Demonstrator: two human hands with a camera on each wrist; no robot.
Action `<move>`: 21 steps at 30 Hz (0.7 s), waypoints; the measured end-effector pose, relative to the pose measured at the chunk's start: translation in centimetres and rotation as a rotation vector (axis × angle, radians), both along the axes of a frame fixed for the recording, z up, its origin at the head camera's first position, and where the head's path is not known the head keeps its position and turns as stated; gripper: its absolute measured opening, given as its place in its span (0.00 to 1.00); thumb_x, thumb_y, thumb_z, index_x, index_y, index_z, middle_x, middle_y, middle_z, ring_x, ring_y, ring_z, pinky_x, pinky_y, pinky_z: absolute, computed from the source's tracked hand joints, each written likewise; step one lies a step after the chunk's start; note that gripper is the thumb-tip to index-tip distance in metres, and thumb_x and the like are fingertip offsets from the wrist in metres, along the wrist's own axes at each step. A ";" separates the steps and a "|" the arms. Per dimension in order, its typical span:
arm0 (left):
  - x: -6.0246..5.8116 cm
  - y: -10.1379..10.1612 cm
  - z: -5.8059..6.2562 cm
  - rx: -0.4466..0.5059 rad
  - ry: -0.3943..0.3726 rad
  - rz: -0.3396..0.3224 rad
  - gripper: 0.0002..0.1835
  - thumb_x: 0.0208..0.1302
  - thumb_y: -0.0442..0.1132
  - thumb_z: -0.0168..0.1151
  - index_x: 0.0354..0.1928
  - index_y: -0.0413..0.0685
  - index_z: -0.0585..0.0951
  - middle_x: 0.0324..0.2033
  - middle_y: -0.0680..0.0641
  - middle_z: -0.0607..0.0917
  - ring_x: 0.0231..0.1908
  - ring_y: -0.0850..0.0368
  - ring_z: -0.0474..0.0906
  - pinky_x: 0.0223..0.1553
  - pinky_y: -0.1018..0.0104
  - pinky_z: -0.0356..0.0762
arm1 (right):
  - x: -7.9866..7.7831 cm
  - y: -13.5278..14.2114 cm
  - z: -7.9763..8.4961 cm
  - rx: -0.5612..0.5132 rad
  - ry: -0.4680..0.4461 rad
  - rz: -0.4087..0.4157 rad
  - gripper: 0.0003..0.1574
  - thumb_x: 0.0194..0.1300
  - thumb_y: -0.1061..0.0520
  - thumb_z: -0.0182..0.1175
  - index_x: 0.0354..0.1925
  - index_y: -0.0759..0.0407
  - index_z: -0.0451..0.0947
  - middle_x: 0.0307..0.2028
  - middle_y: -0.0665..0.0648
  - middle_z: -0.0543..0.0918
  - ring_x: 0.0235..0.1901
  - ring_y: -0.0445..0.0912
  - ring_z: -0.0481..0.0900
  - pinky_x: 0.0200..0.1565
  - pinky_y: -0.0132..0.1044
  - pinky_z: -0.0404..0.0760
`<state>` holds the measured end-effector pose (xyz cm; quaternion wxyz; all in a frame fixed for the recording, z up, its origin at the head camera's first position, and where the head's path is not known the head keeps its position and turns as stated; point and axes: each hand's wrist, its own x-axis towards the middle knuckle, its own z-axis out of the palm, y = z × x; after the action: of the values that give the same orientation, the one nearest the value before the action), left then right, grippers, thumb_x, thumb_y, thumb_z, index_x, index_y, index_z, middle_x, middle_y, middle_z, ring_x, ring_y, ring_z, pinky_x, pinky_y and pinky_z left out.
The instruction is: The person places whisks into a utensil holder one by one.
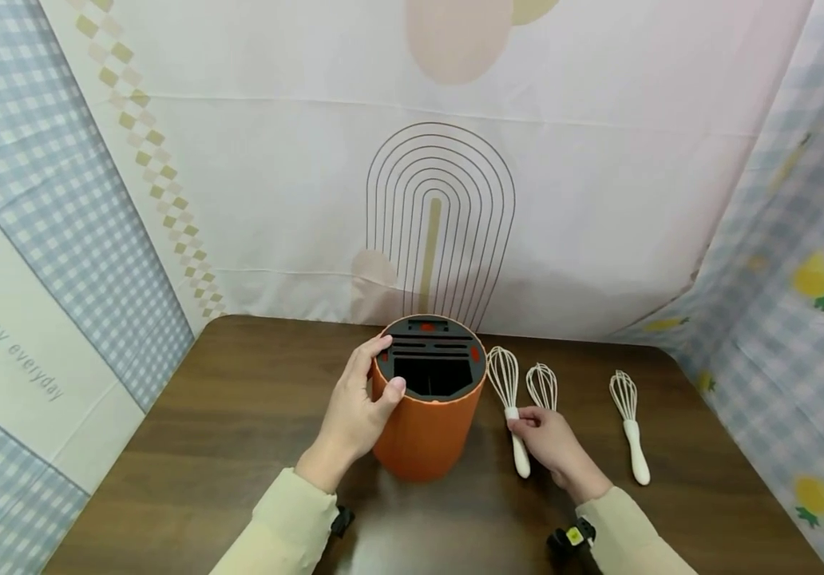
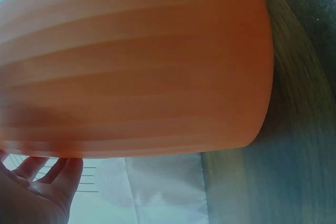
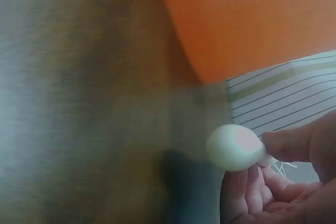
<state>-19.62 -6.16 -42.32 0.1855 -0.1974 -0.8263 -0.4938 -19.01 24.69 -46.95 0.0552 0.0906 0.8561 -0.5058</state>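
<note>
An orange cylindrical knife block (image 1: 422, 439) stands upright on the table; its dark top (image 1: 432, 347) has narrow slots and a larger square opening. My left hand (image 1: 354, 407) holds its left side at the rim, thumb at the front and fingers farther back. Just right of the block, my right hand (image 1: 548, 439) pinches a white whisk (image 1: 505, 375) at the upper handle, its wires pointing away. In the right wrist view, the rounded handle end (image 3: 235, 148) shows by the thumb. A smaller whisk (image 1: 543, 386) lies behind the right hand, its handle hidden.
Farther right, a third white whisk (image 1: 631, 431) lies on the brown wooden table (image 1: 254, 455). A pale patterned cloth (image 1: 283, 200) hangs behind the table's back edge. Checked cloths hang at the left and right sides. Dark straps sit on both wrists.
</note>
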 end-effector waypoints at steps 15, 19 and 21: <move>-0.1 0.4 0.0 0.044 0.062 0.015 0.33 0.64 0.59 0.53 0.70 0.59 0.65 0.70 0.52 0.63 0.66 0.53 0.63 0.61 0.46 0.65 | 0.6 -0.9 7.2 -0.394 0.167 0.094 0.29 0.71 0.53 0.56 0.62 0.70 0.66 0.44 0.53 0.79 0.41 0.42 0.77 0.42 0.35 0.77; -0.2 0.3 -0.1 0.070 0.124 0.013 0.32 0.62 0.55 0.56 0.67 0.54 0.69 0.69 0.50 0.64 0.66 0.55 0.63 0.61 0.47 0.66 | 1.2 -1.1 8.4 -0.433 0.209 0.139 0.29 0.71 0.51 0.56 0.61 0.68 0.66 0.44 0.52 0.79 0.43 0.43 0.76 0.43 0.34 0.77; -0.2 0.3 0.0 0.071 0.148 0.009 0.31 0.61 0.53 0.56 0.66 0.52 0.70 0.69 0.50 0.65 0.66 0.56 0.63 0.61 0.48 0.66 | 1.4 -1.1 9.0 -0.461 0.228 0.164 0.29 0.71 0.51 0.56 0.61 0.68 0.66 0.46 0.53 0.79 0.45 0.44 0.76 0.45 0.34 0.77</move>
<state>-19.87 -5.83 -42.33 0.2553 -0.2231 -0.7930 -0.5061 -17.61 23.57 -37.98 0.0183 -0.0518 0.7236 -0.6881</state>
